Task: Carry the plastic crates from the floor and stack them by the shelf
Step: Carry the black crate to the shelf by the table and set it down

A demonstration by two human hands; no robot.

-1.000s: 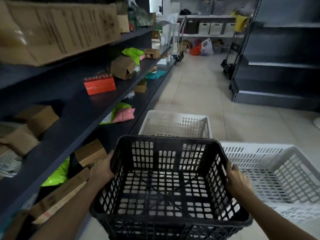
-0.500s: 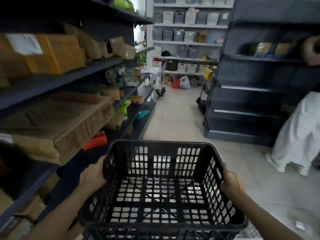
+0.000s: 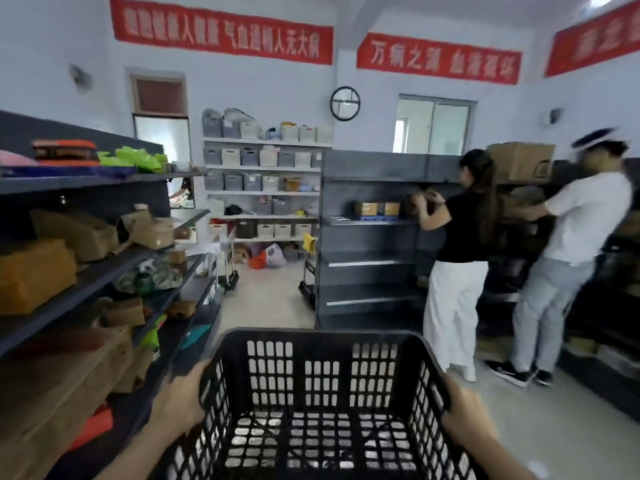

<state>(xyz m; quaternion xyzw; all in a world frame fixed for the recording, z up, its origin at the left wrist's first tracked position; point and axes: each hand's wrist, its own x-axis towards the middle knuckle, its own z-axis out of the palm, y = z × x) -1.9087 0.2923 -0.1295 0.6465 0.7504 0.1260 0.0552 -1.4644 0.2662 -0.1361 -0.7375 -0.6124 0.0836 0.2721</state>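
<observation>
Grey shelving (image 3: 367,271) ahead of black crate (image 3: 318,393)

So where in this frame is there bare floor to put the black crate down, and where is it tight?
Both hands, left hand and right hand, grip the black crate. Bare floor runs ahead between the left shelving and the dark shelf unit. To the right it is crowded: two people stand there.

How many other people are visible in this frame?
2. One in a black top faces the dark shelf at right; one in a white shirt stands further right. A partial figure in the far-left doorway may be a third.
</observation>
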